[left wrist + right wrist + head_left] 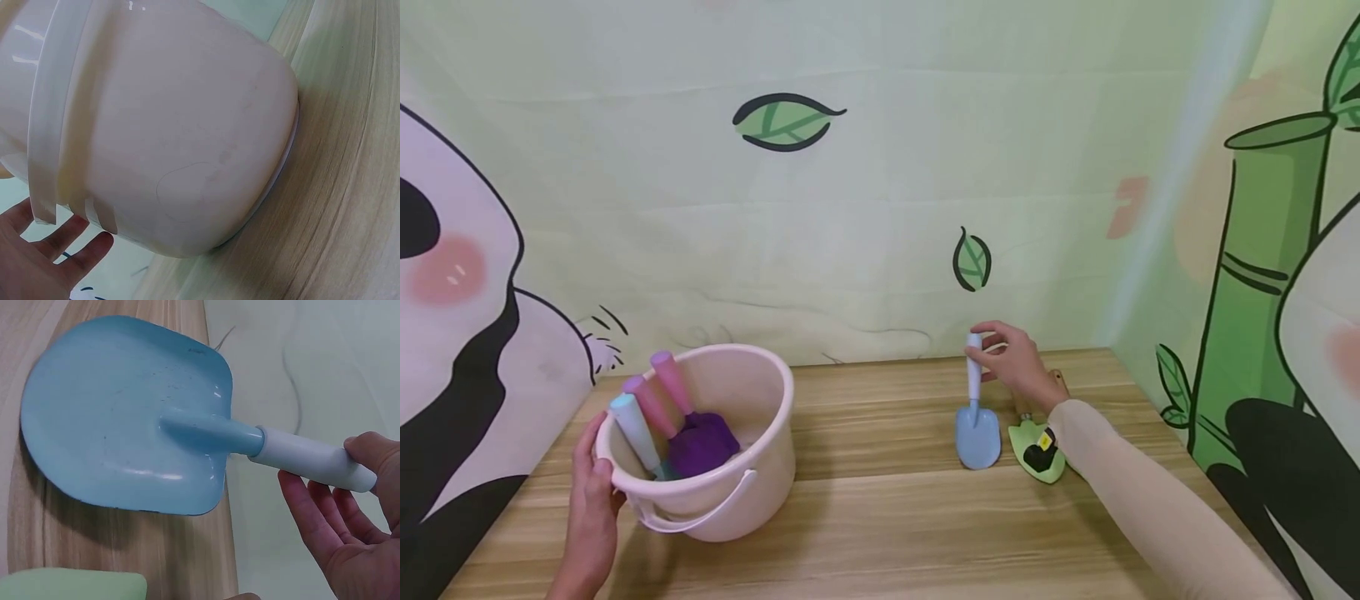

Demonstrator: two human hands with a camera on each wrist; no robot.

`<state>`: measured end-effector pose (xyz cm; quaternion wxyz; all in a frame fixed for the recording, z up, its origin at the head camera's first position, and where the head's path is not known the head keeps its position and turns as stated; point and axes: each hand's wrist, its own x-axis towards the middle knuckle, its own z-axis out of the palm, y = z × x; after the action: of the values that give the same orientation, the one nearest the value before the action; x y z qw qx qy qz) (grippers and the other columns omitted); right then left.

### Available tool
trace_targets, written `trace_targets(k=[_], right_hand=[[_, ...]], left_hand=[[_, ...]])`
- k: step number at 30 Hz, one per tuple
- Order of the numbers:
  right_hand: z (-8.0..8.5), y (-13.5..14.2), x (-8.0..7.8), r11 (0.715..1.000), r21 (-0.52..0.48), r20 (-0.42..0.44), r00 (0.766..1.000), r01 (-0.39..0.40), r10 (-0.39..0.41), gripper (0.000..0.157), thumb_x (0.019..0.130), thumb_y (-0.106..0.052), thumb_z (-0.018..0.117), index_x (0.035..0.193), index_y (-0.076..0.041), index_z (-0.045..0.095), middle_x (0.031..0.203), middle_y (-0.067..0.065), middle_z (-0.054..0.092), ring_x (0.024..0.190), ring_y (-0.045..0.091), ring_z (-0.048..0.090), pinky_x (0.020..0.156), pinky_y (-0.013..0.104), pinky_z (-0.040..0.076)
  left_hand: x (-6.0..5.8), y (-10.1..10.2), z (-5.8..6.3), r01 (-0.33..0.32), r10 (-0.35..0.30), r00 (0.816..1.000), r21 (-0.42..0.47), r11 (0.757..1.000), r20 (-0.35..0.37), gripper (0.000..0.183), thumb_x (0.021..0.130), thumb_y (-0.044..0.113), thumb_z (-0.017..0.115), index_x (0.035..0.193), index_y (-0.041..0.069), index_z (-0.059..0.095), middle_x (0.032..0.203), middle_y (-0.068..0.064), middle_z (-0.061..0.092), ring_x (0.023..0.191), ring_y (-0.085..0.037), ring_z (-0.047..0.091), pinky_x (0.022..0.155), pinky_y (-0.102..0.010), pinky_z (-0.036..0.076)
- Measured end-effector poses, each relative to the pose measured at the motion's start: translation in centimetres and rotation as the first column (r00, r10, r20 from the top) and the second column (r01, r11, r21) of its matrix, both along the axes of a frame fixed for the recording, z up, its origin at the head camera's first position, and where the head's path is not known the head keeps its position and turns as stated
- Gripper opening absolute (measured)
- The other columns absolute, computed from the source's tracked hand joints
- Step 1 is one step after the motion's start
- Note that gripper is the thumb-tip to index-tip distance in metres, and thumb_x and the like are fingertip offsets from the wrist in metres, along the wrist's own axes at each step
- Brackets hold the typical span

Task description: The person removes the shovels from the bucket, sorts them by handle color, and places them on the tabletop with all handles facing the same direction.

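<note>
My left hand grips the left side of a pale pink bucket at its rim; in the left wrist view its fingers touch the wall just under the rim. Inside the bucket lean two pink-handled tools with purple blades and a tool with a pale blue handle. My right hand pinches the white handle of a blue hand shovel near its end. The shovel stands upright, blade down, close to the tabletop. Beside it lies a green trowel with a wooden handle, partly behind my right wrist.
The wood-grain table runs back to a printed cloth wall. Further cloth with panda and bamboo prints closes in both sides. The bucket's handle hangs down at its front.
</note>
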<state>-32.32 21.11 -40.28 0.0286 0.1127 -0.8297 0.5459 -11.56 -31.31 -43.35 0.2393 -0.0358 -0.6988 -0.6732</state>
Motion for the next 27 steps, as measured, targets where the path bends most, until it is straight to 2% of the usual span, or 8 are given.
trace_targets(k=[3,6,27], right_hand=[[-0.4,-0.1,-0.5,1.0,-0.012,0.025,1.0,-0.015,0.015,0.045,0.098,-0.014,0.071,0.139,-0.004,0.057,0.12,0.024,0.057,0.094,0.034,0.066,0.079,0.058,0.057],[-0.9,-0.1,-0.8,1.0,-0.015,0.053,0.998,-0.018,0.019,0.046,0.098,-0.013,0.071,0.14,-0.003,0.056,0.12,0.025,0.057,0.095,0.034,0.065,0.082,0.06,0.056],[-3.0,-0.6,-1.7,0.998,0.066,0.201,0.979,0.0,-0.013,0.037,0.099,-0.016,0.07,0.134,-0.007,0.061,0.122,0.023,0.056,0.093,0.033,0.064,0.074,0.05,0.06]], left_hand=[[0.0,0.0,0.0,0.0,0.0,1.0,-0.001,1.0,-0.006,0.056,0.109,0.032,0.032,0.163,0.024,0.023,0.152,0.001,0.031,0.127,-0.017,0.038,0.088,-0.013,0.045],[0.0,0.0,0.0,0.002,-0.002,1.0,-0.009,1.0,-0.003,0.056,0.109,0.032,0.031,0.163,0.025,0.023,0.153,0.001,0.03,0.128,-0.017,0.038,0.088,-0.013,0.044],[0.2,-0.1,0.1,0.007,-0.007,1.0,-0.018,1.0,-0.003,0.056,0.109,0.031,0.029,0.164,0.025,0.022,0.155,0.001,0.028,0.131,-0.02,0.035,0.09,-0.014,0.042]])
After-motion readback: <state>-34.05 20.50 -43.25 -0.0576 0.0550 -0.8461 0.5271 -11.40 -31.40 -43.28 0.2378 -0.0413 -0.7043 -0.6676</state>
